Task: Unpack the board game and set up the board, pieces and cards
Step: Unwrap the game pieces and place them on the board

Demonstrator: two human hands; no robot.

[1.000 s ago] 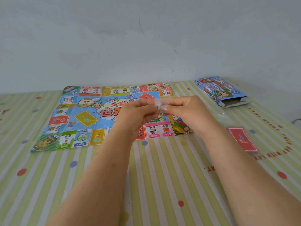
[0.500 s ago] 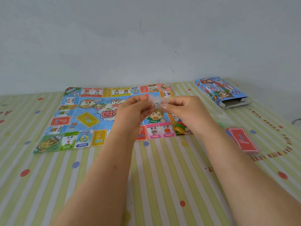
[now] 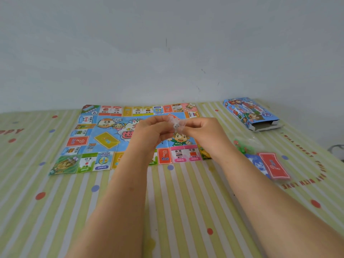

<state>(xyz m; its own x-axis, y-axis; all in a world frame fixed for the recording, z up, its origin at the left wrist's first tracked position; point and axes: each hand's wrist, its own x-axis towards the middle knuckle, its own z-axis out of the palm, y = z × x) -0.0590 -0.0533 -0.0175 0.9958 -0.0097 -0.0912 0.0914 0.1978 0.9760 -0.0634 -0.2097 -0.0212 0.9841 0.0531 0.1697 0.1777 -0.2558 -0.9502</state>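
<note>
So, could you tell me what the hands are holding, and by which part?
A small clear bag: the left hand pinches its left edge, the right hand its right edge.

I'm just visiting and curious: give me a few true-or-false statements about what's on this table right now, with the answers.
1. The board lies unfolded on the striped tablecloth. True.
2. The box lies left of the board. False: it lies to the right, near the wall.
3. The left hand and right hand both pinch a small clear bag. True.
4. The red cards sit on the board. False: they lie on the tablecloth, right of the board.
</note>
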